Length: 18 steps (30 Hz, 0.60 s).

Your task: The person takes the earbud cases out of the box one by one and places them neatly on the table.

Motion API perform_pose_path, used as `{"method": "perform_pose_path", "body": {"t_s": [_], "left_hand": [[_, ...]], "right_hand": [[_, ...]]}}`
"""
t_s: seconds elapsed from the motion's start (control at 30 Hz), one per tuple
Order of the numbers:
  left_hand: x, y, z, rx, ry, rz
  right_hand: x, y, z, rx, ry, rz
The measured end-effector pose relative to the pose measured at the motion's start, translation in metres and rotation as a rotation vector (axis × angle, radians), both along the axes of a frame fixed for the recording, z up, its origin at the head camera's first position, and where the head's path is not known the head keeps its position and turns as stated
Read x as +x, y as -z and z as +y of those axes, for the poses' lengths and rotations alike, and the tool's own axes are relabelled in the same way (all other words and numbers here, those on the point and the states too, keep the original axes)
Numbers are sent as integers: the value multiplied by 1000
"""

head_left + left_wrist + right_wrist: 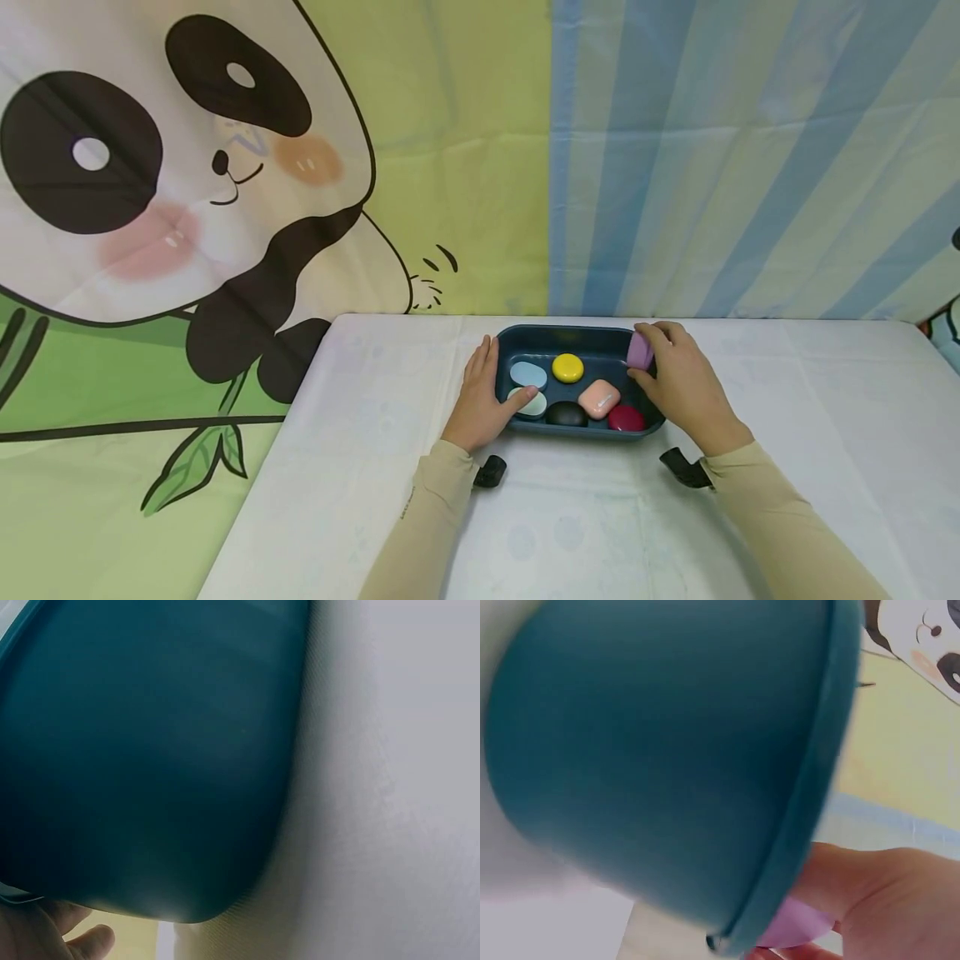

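A dark blue tray (592,337) lies on the table, its outer wall filling much of both wrist views. My left hand (482,404) holds its left end, fingers along the outer wall and thumb over the near rim. At the right end, my right hand (686,383) pinches a purple piece (640,351) between thumb and fingers. Inside the tray are a light blue oval piece (528,375), a pale mint piece (534,406) partly under the left thumb, a yellow round piece (567,367), a pink squarish piece (599,399), a black piece (566,414) and a dark red piece (626,418).
A white cloth covers the table (570,525). Behind its far edge hangs a curtain (465,167) with a panda print and blue stripes. Black wrist mounts (684,468) stick out inward from both sleeves, close to the tabletop.
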<state>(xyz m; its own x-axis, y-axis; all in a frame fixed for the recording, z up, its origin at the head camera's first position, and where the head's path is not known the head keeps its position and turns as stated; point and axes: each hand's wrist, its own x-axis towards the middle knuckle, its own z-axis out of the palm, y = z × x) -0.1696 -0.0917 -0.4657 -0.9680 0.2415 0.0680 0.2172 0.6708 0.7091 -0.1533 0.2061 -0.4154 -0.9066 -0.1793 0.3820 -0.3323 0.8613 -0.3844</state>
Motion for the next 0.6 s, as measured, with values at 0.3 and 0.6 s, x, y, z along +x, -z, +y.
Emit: {"method": "perform_pose_path", "body": {"t_s": [0.3,0.6], "left_hand": [[0,-1,0,9,-1,-2],[0,1,0,-1,3,16]], "right_hand": [[2,-1,12,-81,63,21],[5,7,25,-125,119,60]]}}
